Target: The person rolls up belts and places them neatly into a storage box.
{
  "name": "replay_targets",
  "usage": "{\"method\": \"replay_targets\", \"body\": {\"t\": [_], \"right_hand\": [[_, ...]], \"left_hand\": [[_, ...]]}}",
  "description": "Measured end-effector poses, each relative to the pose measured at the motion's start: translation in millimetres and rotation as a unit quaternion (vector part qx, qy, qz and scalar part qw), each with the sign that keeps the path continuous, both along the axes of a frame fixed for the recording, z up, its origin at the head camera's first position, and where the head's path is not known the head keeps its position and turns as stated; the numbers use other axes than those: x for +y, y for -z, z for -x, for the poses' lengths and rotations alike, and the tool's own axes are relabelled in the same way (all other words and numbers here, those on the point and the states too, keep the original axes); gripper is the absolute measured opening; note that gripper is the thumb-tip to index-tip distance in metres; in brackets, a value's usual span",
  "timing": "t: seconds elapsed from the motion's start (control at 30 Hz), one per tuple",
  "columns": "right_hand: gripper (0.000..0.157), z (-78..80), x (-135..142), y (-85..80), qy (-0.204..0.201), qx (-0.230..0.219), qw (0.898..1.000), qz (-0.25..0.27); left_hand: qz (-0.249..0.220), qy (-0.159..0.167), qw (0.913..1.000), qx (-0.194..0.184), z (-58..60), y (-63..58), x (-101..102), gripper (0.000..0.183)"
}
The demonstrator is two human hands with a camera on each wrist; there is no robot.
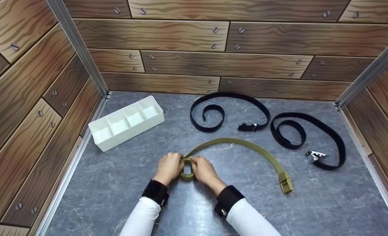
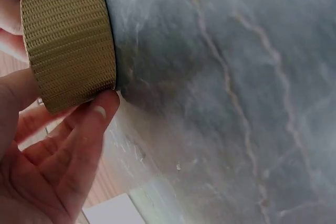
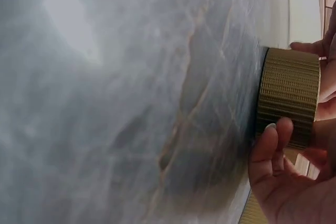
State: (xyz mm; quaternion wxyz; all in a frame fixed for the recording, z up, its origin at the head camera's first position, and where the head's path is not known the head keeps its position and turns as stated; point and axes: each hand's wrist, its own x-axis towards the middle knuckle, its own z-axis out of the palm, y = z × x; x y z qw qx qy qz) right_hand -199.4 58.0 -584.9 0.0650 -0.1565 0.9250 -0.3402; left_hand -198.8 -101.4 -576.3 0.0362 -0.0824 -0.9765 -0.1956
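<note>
An olive-green webbing belt (image 1: 228, 140) stands on its edge on the floor. Its near end is wound into a small ring-shaped coil (image 2: 71, 40), and the rest arcs away to the right, ending in a matching buckle (image 1: 285, 183). My left hand (image 1: 170, 166) pinches the coil's left side between thumb and fingers. From the right, my right hand (image 1: 206, 168) pinches the opposite side, its fingertips (image 3: 269, 142) against the ribbed outer face. In the head view the hands partly cover the coil.
A white four-section tray (image 1: 131, 131) sits at the back left. Two black belts lie partly coiled behind and right, one with a black buckle (image 1: 247, 127), the other with a silver buckle (image 1: 316, 156). Wood-patterned walls (image 1: 180, 60) enclose the grey marbled surface (image 1: 115, 196).
</note>
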Motion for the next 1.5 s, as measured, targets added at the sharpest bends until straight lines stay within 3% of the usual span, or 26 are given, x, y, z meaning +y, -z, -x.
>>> {"method": "replay_targets", "body": {"t": [0.13, 0.27, 0.47, 0.67, 0.9, 1.0, 1.13, 1.3, 1.5], "right_hand": [[0.034, -1.4, -0.4, -3.4, 0.035, -0.009, 0.999, 0.008], [0.032, -5.4, -1.1, -8.7, 0.059, -0.027, 0.998, 0.025], [0.024, -2.7, -1.1, -9.0, 0.023, 0.014, 1.000, 0.000], [0.029, -0.2, -2.0, -6.0, -0.018, 0.048, 0.999, -0.017], [0.027, -7.3, -5.2, -5.0, 0.028, 0.020, 0.999, 0.002], [0.024, -7.4, -3.8, -4.8, 0.019, 0.030, 0.999, -0.009], [0.033, -3.7, -0.7, -3.6, -0.001, 0.037, 0.999, -0.017], [0.038, -1.1, 0.6, -2.0, -0.020, 0.034, 0.999, -0.007], [0.040, -5.0, 0.0, -4.9, 0.034, -0.014, 0.999, 0.008]], "left_hand": [[0.013, -0.017, 0.9996, 0.021, -0.9, 1.2, 1.8, 0.013], [0.008, -0.042, 0.9990, 0.010, -0.6, -0.7, 3.2, 0.012], [0.011, -0.032, 0.9993, -0.015, 0.2, -5.5, 4.6, 0.009], [0.029, -0.021, 0.9992, 0.018, 1.3, -5.2, 4.9, 0.017], [0.020, -0.046, 0.9986, 0.018, 1.8, -3.3, 5.8, 0.016], [0.011, -0.043, 0.9990, 0.006, 1.9, -3.8, 5.1, 0.016], [0.012, -0.032, 0.9994, -0.009, 1.3, -6.2, 4.1, 0.022], [0.009, -0.024, 0.9997, 0.001, 1.2, -5.5, 5.6, 0.020], [-0.009, -0.046, 0.9987, 0.019, 2.6, -1.2, 6.1, 0.020]]}}
